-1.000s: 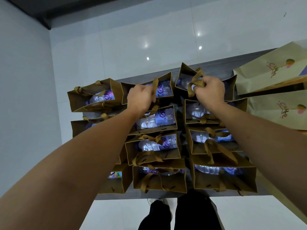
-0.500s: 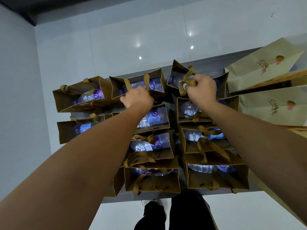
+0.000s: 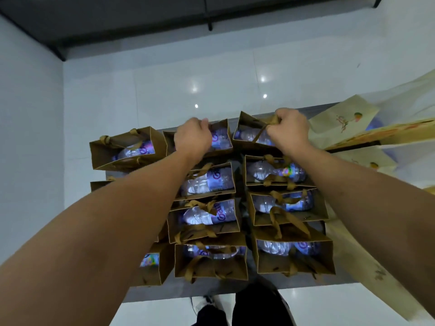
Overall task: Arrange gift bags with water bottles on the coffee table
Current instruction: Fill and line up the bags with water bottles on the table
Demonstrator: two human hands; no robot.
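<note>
brown paper gift bags (image 3: pixel 210 269), clear bottles (image 3: pixel 207 216) with purple-lettered labels, cream printed bags (image 3: pixel 341 121), grey table (image 3: pixel 179 291)

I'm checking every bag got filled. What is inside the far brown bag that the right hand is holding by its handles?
Inside that bag lies a clear water bottle. The right hand covers its other end, so the cap and label stay hidden.

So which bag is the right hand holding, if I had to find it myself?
Start at the grey coffee table packed with brown gift bags in columns. Follow the right-hand column to its far end: that far right bag is it. Unlike its neighbours, its ribbon handle is pinched up by the right hand.
</note>
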